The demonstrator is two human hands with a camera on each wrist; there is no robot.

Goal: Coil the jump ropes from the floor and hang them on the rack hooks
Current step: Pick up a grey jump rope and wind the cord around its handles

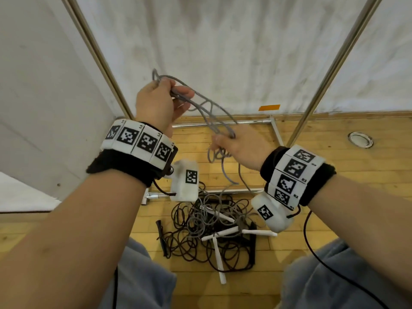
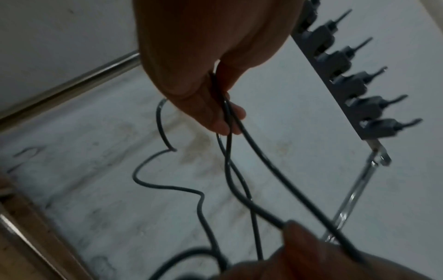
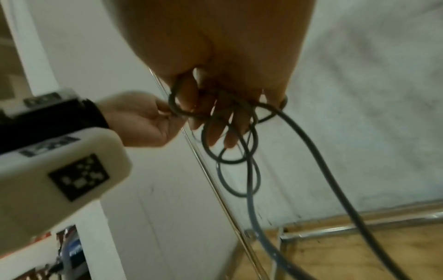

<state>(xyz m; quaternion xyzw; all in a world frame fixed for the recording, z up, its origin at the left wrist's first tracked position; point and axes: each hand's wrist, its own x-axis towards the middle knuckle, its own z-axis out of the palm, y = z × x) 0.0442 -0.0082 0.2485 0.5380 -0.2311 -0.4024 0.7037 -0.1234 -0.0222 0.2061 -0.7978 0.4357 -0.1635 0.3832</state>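
Wood floor (image 1: 334, 175) w/ rope pile (image 1: 209, 230) below. Left hand (image 1: 156, 103) pinched grey rope (image 1: 214, 112) loops; right hand (image 1: 243, 146) fingers hooked thru them. Risk: trailing end snags pile, loops prob slip.

Stained white wall (image 1: 234, 52), wooden floor (image 1: 334, 197)

Two hands (image 1: 156, 103) (image 1: 240, 148), one grey rope (image 1: 211, 112) held, six hooks (image 2: 345, 83), four white handles (image 1: 217, 255) on the floor.

Rope loops (image 1: 209, 112) strung between raised hands, rope pile (image 1: 207, 230) on floor (image 1: 334, 197) below, rack frame (image 1: 223, 123) behind
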